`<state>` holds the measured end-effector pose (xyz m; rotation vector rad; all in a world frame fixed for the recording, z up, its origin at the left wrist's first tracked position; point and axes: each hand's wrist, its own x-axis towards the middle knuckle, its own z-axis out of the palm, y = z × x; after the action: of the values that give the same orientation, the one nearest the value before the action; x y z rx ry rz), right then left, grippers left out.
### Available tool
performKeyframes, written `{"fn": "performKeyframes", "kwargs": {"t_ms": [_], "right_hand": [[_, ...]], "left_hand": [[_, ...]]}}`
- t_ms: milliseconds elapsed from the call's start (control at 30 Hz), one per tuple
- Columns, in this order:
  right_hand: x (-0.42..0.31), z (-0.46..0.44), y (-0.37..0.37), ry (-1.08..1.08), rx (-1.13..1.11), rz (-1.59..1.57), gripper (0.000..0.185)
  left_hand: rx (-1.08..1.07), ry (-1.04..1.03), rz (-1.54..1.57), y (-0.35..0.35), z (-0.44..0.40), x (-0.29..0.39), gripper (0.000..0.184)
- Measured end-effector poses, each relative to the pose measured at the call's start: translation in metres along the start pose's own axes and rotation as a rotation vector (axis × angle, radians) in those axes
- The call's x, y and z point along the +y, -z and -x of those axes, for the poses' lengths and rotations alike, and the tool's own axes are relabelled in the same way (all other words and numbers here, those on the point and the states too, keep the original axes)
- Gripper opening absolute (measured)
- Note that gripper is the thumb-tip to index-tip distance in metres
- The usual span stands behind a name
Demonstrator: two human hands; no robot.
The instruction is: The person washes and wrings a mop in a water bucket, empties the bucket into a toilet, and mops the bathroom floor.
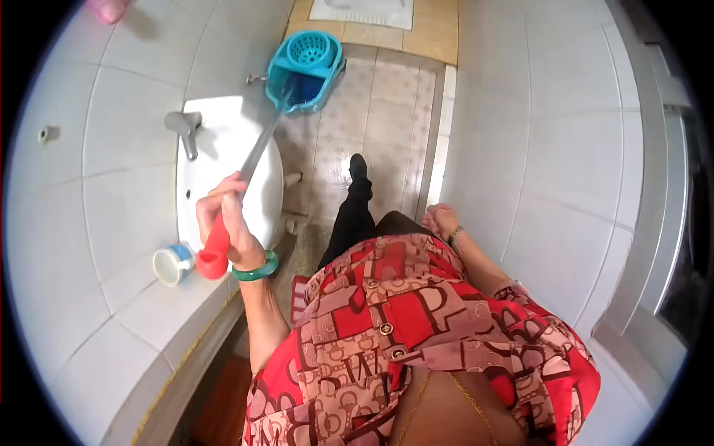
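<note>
My left hand (232,223) is closed around the red grip of a mop (256,152). Its grey pole slants forward and away from me over the washbasin. The lower end reaches the blue mop bucket (327,95), where the mop head cannot be made out clearly. A round wringer basket sits in the far part of the bucket, with dark blue inside the near part. My right hand (440,220) hangs beside my hip near the right wall, fingers curled in, with nothing visible in it.
A white washbasin (216,137) with a grey tap (186,132) stands along the left wall. On the ledge beside my left hand sits a white-and-blue tub (172,265). A squat toilet (362,10) lies beyond a tan raised step (435,33). Tiled walls close in both sides.
</note>
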<state>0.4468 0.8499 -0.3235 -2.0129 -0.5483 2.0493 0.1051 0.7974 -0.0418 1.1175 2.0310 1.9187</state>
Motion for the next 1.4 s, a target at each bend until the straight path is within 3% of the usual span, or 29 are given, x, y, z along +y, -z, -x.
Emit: {"fn": "performKeyframes", "kwargs": {"t_ms": [33,100,167,267,300,400,433,500,633,733,800,967,1100,1233,1333,1400], "right_hand": [[-0.018,-0.014,-0.002,0.007,0.032,-0.04,0.009],[-0.039,-0.065,0.002,0.121,-0.087,0.168,0.005],[-0.079,-0.093,-0.025,0.125,-0.011,0.087,0.01],[-0.137,-0.175,-0.034,0.269,-0.081,0.408,0.015],[-0.17,-0.166,-0.047,0.221,-0.055,0.362,0.015],[-0.275,-0.173,-0.102,0.314,-0.103,0.306,0.015],[-0.299,-0.175,-0.12,0.31,-0.113,0.326,0.015],[-0.332,-0.188,-0.149,0.331,-0.199,0.323,0.017],[-0.389,-0.228,-0.231,0.265,-0.324,0.641,0.023],[-0.417,-0.253,-0.293,0.291,-0.522,0.923,0.026],[-0.44,-0.257,-0.345,0.449,-0.591,1.134,0.029],[-0.444,-0.275,-0.452,0.553,-0.739,1.387,0.036],[-0.408,-0.311,-0.508,0.545,-0.838,1.552,0.041],[-0.365,-0.353,-0.539,1.378,-0.937,1.844,0.043],[-0.363,-0.36,-0.554,1.2,-0.952,2.054,0.044],[-0.358,-0.364,-0.562,1.339,-1.081,2.125,0.029]], "left_hand": [[0.008,-0.012,0.102,-0.011,-0.005,-0.007,0.016],[0.066,-0.185,0.131,-0.029,-0.014,-0.028,0.009],[0.171,-0.252,0.32,-0.05,-0.035,-0.033,0.012],[0.39,-0.361,0.306,-0.075,-0.068,-0.038,0.018],[0.406,-0.358,0.279,-0.08,-0.078,-0.034,0.018],[0.387,-0.234,0.247,-0.103,-0.105,-0.05,0.02],[0.349,-0.074,0.16,-0.105,-0.106,-0.064,0.02],[0.263,-0.034,0.167,-0.124,-0.103,-0.09,0.022],[0.461,-0.017,0.19,-0.151,-0.1,-0.113,0.033],[0.604,0.126,0.18,-0.16,-0.112,-0.089,0.034],[0.758,0.225,0.103,-0.16,-0.129,-0.054,0.032],[0.964,0.249,0.161,-0.133,-0.133,-0.005,0.033],[1.022,0.295,0.141,-0.146,-0.102,-0.013,0.035],[1.177,0.324,0.212,-0.172,-0.07,-0.042,0.034],[1.254,0.328,0.237,-0.185,-0.054,-0.057,0.034],[1.237,0.326,0.259,-0.184,-0.046,-0.061,0.034]]}}
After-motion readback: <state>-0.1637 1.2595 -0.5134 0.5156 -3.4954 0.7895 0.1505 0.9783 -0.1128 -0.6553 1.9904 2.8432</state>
